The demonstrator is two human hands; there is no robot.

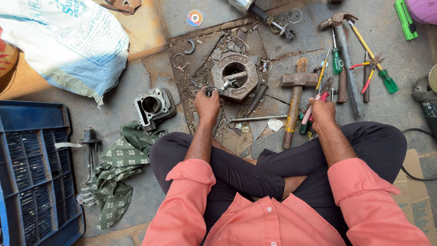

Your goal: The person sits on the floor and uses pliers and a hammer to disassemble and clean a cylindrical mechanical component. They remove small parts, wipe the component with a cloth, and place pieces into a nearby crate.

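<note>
From the head view, I see my left hand (207,105) at about 12 o'clock from my crossed legs, its grip closed on a small dark metal part (212,90) just at the 7 o'clock edge of the hexagonal metal block (235,76). A short metal pin (231,81) leans out of the block's round hole towards that hand. My right hand (322,113) sits at 2 o'clock, its grip closed around a bundle of hand tools (313,109) with red and pale handles; I cannot tell exactly how many it holds.

The risks I judge from here: the small part is barely visible past my fingers, so a weak pinch could drop it into the gritty debris (205,68) around the block, where loose rings and clips would hide it. The pin stands tilted and could roll or jam if the block is nudged. The bundle in my right hand looks loosely gathered; one tool could slip onto the long steel rod (257,119) or the wooden-handled hammer (295,98) lying on the stone floor (136,159) between my hands.
</note>
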